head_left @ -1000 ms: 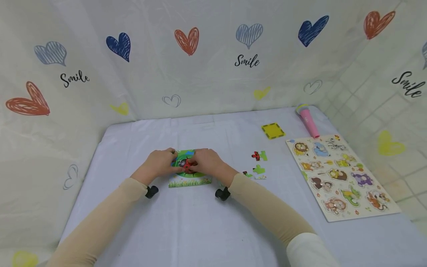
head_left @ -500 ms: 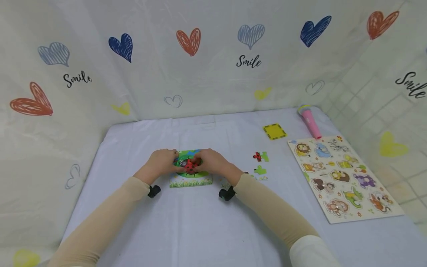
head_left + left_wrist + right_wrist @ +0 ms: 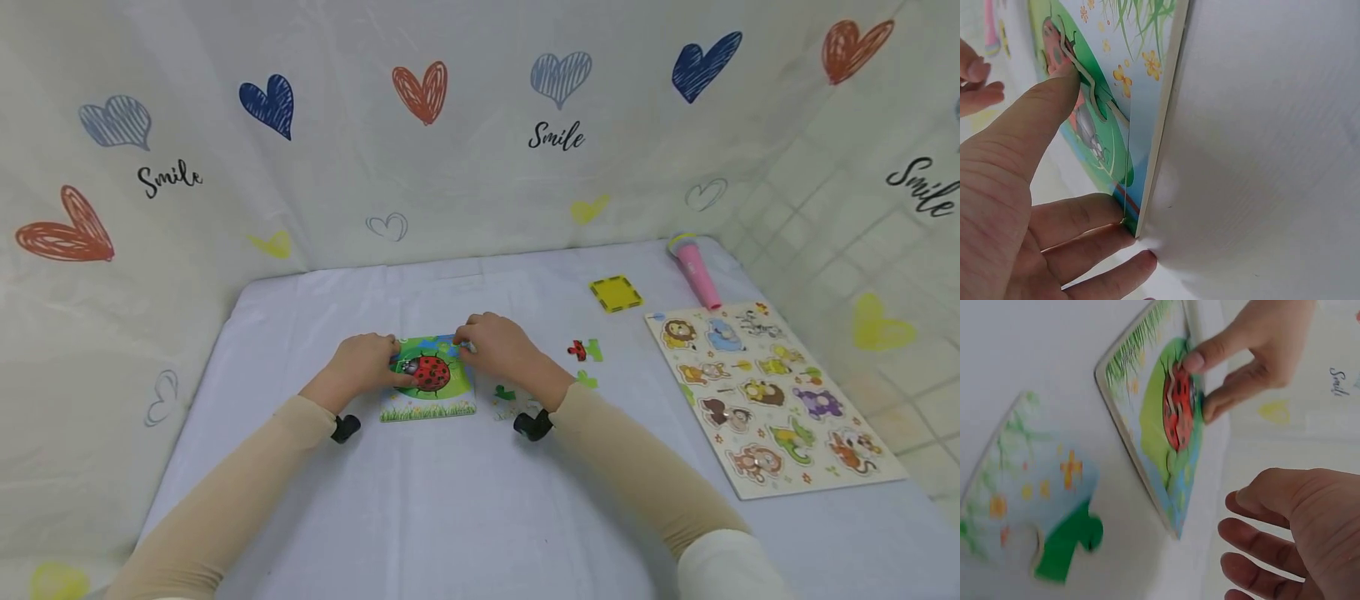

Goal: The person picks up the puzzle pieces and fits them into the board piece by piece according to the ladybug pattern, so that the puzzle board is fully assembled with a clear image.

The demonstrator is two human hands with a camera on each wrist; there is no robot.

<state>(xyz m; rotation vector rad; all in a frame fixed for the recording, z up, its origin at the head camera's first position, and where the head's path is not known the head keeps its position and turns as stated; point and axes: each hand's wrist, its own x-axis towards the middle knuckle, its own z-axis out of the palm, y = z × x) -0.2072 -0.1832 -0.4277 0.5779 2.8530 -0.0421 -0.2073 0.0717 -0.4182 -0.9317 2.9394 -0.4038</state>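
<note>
A ladybug jigsaw puzzle (image 3: 435, 387) lies flat on the white-covered table, and the left wrist view shows a thin seam and some raised piece edges. My left hand (image 3: 358, 367) holds its left side. The thumb (image 3: 1054, 103) presses on the ladybug picture while the other fingers touch the board's edge. My right hand (image 3: 501, 348) hovers by the upper right corner. Its fingers curl loosely with nothing in them, apart from the board in the right wrist view. Under that wrist lies a loose puzzle piece (image 3: 1054, 475) with grass, flowers and a green tab.
More loose pieces, one red and green (image 3: 584, 350) and one green (image 3: 587, 380), lie right of my right hand. Farther right are a yellow square frame (image 3: 615, 293), a pink toy microphone (image 3: 697, 275) and a large animal peg board (image 3: 768, 396). A heart-printed curtain hangs behind.
My right hand has lifted off the ladybug and moved right to the board's corner, uncovering the picture. My left hand has stayed at the left side.
</note>
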